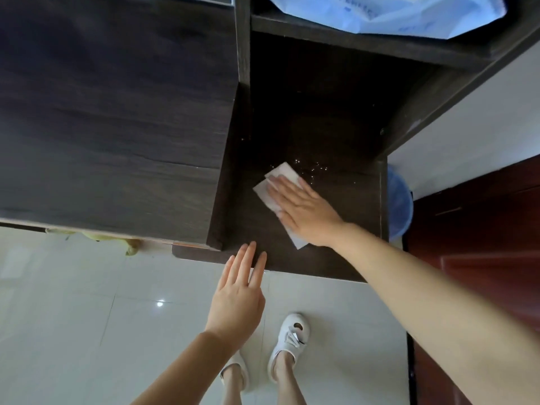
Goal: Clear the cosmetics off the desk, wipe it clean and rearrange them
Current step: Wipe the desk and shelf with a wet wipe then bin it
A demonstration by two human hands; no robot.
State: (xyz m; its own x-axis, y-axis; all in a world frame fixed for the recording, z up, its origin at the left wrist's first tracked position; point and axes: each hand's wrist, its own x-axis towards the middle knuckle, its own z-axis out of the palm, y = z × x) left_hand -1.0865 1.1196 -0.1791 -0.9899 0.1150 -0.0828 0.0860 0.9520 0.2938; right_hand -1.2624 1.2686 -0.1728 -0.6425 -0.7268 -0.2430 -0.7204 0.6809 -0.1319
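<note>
The dark wooden desk surface (336, 252) fills the middle of the view, with no cosmetics on it. My right hand (301, 209) lies flat, palm down, pressing a white folded wipe (285, 172) onto the desk. Small shiny water droplets (312, 168) dot the wood just beyond the wipe. My left hand (238, 299) hovers over the desk's front edge with straight fingers slightly apart, holding nothing.
A tall dark cabinet side (117, 112) rises at the left of the desk. A shelf above holds a blue plastic bag (394, 13). A blue bin (399, 206) stands right of the desk by a red-brown door (482, 229). White floor tiles (87, 317) lie below.
</note>
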